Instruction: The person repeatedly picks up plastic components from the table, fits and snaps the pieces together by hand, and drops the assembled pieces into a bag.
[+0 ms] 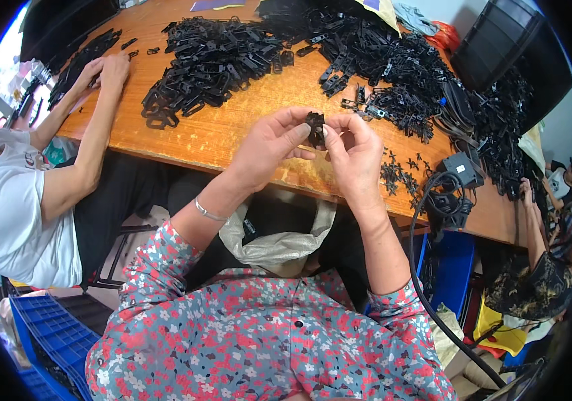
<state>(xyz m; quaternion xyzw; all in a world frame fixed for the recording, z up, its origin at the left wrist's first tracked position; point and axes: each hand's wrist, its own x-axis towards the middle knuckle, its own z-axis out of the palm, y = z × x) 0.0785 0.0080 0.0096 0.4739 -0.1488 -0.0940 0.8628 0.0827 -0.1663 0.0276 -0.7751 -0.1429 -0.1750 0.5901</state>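
Between my two hands, just above the near edge of the wooden table (246, 134), is a small black plastic part (315, 129). My left hand (274, 144) pinches it from the left with thumb and fingers. On the other side, the thumb and fingertips of my right hand (356, 150) grip its right edge. Fingers cover much of the part, so its exact kind cannot be made out. Small black cross-shaped pieces (399, 175) lie to the right of my right hand. Beyond my hands is a heap of black plastic clip-like parts (215, 63).
A larger heap of black parts (366, 53) spreads across the back right. A black power box (463, 170) with coiled cable sits at the right edge. Co-workers sit left, in a white shirt (32, 200), and right. Blue crates (52, 334) stand below.
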